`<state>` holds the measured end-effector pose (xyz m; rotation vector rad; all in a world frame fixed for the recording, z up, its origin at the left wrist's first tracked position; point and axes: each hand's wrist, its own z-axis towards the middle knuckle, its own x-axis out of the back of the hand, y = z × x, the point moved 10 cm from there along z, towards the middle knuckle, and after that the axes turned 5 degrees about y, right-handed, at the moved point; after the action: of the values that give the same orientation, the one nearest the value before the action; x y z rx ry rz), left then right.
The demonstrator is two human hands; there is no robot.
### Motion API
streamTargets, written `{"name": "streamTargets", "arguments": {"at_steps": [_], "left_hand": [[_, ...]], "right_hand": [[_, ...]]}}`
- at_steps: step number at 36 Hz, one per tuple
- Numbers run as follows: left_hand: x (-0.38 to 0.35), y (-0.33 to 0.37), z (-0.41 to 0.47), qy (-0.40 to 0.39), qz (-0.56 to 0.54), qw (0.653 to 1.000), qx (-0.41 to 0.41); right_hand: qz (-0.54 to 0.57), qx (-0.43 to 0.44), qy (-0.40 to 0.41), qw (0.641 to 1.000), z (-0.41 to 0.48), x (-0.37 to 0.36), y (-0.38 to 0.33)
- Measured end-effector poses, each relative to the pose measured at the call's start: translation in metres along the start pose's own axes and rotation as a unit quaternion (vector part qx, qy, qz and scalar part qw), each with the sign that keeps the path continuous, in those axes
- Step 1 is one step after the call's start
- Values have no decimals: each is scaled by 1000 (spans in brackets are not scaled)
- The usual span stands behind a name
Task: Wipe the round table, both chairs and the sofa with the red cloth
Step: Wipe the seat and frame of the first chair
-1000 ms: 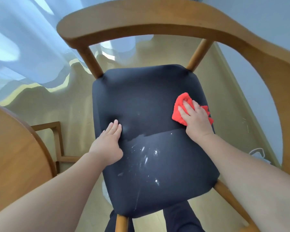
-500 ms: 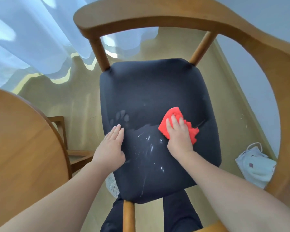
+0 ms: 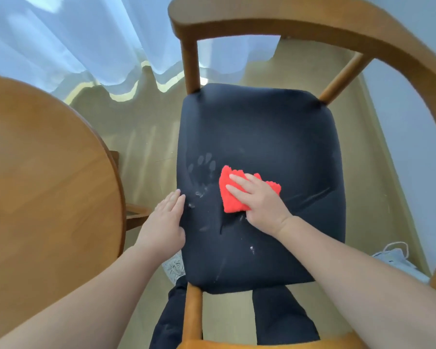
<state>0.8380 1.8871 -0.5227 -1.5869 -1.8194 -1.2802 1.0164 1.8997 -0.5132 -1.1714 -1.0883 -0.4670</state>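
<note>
One round table (image 3: 48, 185) just beside the chair (image 3: 262, 127)

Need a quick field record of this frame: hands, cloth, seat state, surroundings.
right hand: flat on the red cloth, pressing it onto the seat
left hand: flat against the seat's left edge, holding nothing
red cloth: bunched, left of seat centre
seat: dark, pale handprint just left of the cloth, white specks nearer the front
backrest: curved wood
round table: wooden, left of the chair
surroundings: white curtain behind, white bag on the floor at right
</note>
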Motion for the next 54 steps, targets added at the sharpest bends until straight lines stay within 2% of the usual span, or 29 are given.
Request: {"name": "streamTargets", "arguments": {"at_steps": [4, 6, 8, 10, 15, 18, 21, 26, 29, 33, 37, 40, 42, 50, 52, 54], "left_hand": [[7, -5, -12, 36, -17, 999, 30], [10, -8, -21, 57, -32, 996, 61], [8, -11, -34, 68, -50, 992, 97], [3, -13, -49, 76, -64, 986, 133], [-5, -15, -82, 94, -90, 972, 196], [0, -9, -100, 122, -107, 965, 206], [7, 1, -119, 145, -127, 959, 207], [24, 11, -157, 194, -133, 948, 217], [38, 20, -180, 235, -139, 934, 230], [25, 52, -213, 254, -145, 926, 239], [4, 71, -232, 285, -130, 903, 293], [1, 74, -241, 344, -125, 857, 363], [3, 75, -242, 373, -118, 841, 375], [2, 74, -240, 390, -75, 838, 373], [2, 73, -240, 394, -63, 837, 374], [-1, 76, -240, 382, -71, 826, 409]], "right_hand": [[-22, 6, 6, 1000, 58, 22, 14], [-49, -9, -54, 997, 81, 11, 19], [-82, -23, -155, 984, 86, -17, 23], [-122, -27, -209, 970, 79, -36, 22], [-129, 37, -229, 964, 35, -57, -2], [-99, 92, -250, 959, -9, -68, -23], [-134, 129, -313, 931, -46, -78, -34], [-128, 129, -373, 910, -64, -72, -40], [-127, 112, -375, 911, -56, -53, -45], [-141, 45, -357, 922, -57, -19, -44], [-135, 27, -326, 935, -50, 3, -47], [-131, 21, -314, 940, -40, 11, -43], [-127, 20, -298, 946, -26, 13, -39], [-92, 42, -267, 958, 41, -14, -23], [-92, 59, -279, 954, 50, -21, -29], [-99, 79, -304, 944, 57, -26, -41]]}}
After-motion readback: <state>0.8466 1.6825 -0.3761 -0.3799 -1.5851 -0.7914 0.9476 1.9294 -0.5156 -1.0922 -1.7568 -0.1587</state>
